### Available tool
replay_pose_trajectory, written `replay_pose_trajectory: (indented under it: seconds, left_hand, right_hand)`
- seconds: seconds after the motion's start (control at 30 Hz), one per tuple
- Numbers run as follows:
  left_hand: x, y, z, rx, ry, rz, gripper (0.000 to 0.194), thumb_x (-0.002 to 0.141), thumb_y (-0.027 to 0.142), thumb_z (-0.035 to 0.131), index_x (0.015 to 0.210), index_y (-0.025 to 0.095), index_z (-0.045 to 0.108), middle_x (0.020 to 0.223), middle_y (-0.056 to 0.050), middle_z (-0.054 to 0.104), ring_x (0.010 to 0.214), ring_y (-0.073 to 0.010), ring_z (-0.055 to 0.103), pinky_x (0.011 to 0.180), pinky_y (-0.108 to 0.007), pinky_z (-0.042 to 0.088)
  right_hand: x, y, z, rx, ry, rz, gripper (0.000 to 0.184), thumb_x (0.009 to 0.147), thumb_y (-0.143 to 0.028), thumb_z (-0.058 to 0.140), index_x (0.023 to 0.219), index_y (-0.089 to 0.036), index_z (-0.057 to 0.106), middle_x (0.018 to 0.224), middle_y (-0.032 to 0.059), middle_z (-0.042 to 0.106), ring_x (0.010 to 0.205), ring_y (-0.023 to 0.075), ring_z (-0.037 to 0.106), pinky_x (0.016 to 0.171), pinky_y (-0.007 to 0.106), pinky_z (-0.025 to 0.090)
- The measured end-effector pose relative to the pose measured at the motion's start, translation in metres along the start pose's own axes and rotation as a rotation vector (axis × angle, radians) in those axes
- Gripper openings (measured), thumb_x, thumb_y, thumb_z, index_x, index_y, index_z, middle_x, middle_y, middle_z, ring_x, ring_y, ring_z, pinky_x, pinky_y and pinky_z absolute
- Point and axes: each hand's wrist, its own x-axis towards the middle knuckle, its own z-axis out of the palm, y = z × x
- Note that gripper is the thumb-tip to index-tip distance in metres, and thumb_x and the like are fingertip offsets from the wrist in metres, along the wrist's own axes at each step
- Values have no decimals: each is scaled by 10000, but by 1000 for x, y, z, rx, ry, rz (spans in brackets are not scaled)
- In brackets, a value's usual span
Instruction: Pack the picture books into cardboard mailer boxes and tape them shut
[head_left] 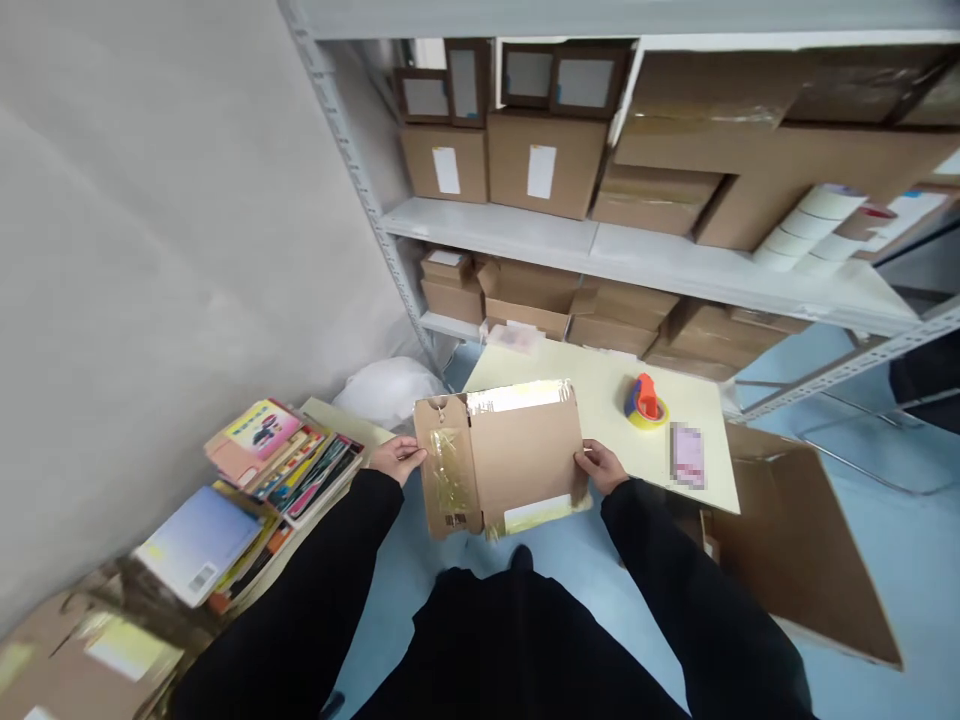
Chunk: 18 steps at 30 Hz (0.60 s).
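Observation:
Between my two hands I hold up a flattened cardboard box [525,450], with clear tape on its left flap and white strips along its upper and lower edges. My left hand [399,459] pinches the left edge, thumb on the near face. On the opposite edge, my right hand [600,465] grips the cardboard the same way. Behind it is a cream table [600,375]. A tape dispenser [646,402] with a yellow roll lies on that table, right of the box, near a blurred pink item [688,455].
Stacked books [281,450] stand at the left beside a white bag [388,390]. A metal shelf [510,228] full of cartons rises behind the table, with white tape rolls [810,228] on it. One large open carton [810,530] sits on the floor at right.

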Motion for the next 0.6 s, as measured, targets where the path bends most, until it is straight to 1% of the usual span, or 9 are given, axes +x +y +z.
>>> replay_pose_trajectory:
  seconds: [0.07, 0.17, 0.23, 0.3, 0.37, 0.43, 0.5, 0.53, 0.6]
  left_hand:
    - [16, 7, 30, 11, -30, 29, 312, 484, 334, 735, 695, 171, 573, 660, -47, 634, 726, -227, 623, 682, -352, 494]
    - [41, 17, 64, 0, -70, 53, 293, 483, 298, 733, 695, 173, 575, 672, -41, 638, 731, -214, 623, 708, -345, 489]
    - [59, 24, 83, -19, -94, 38, 300, 464, 285, 740, 686, 171, 574, 680, -39, 638, 745, -211, 621, 753, -354, 478]
    - [76, 30, 98, -52, -152, 1, 323, 452, 283, 745, 699, 164, 573, 692, -41, 636, 769, -214, 619, 796, -370, 462]
    - [95, 36, 112, -109, -267, -43, 391, 444, 278, 754, 770, 155, 577, 727, -49, 640, 811, -222, 614, 834, -388, 443]
    - [115, 44, 123, -182, -427, -69, 512, 430, 269, 770, 886, 153, 568, 815, -66, 650, 884, -232, 601, 886, -405, 407]
    - [136, 52, 131, -238, -574, -84, 619, 399, 269, 790, 960, 160, 552, 922, -92, 642, 979, -247, 568, 945, -412, 352]
    - [148, 56, 134, -249, -634, -82, 652, 392, 278, 796, 983, 166, 546, 981, -106, 628, 1034, -255, 539, 971, -410, 320]
    - [171, 62, 140, -219, -708, -64, 691, 403, 308, 797, 1029, 190, 530, 1096, -128, 579, 1138, -271, 458, 1000, -424, 265]
  right_hand:
    - [3, 9, -19, -36, 81, -1, 340, 623, -465, 588, 816, -188, 541, 684, 13, 624, 617, 165, 581, 628, 322, 467]
    - [9, 17, -39, -62, 184, 2, 302, 621, -436, 585, 788, -189, 536, 689, 17, 614, 615, 162, 575, 616, 315, 465]
    - [14, 20, -50, -66, 229, 1, 320, 628, -403, 580, 861, -192, 522, 668, 9, 607, 613, 162, 574, 615, 314, 463]
    - [21, 21, -59, -83, 259, 7, 373, 632, -360, 576, 956, -196, 493, 657, -3, 600, 609, 159, 575, 613, 312, 461]
    - [32, 20, -66, -125, 287, 36, 394, 626, -333, 573, 986, -203, 478, 656, -11, 591, 599, 156, 575, 603, 311, 463]
    - [44, 18, -72, -183, 337, 73, 364, 619, -324, 572, 953, -206, 490, 663, -8, 582, 598, 156, 576, 599, 315, 468]
    - [58, 16, -74, -235, 403, 99, 336, 615, -324, 569, 921, -207, 498, 673, -1, 573, 610, 163, 580, 600, 326, 474]
    - [65, 15, -75, -250, 442, 103, 324, 617, -327, 565, 909, -206, 497, 686, 4, 570, 624, 167, 582, 609, 334, 478]
    - [79, 13, -73, -258, 509, 107, 302, 616, -337, 562, 877, -205, 488, 725, 19, 573, 661, 178, 588, 639, 356, 484]
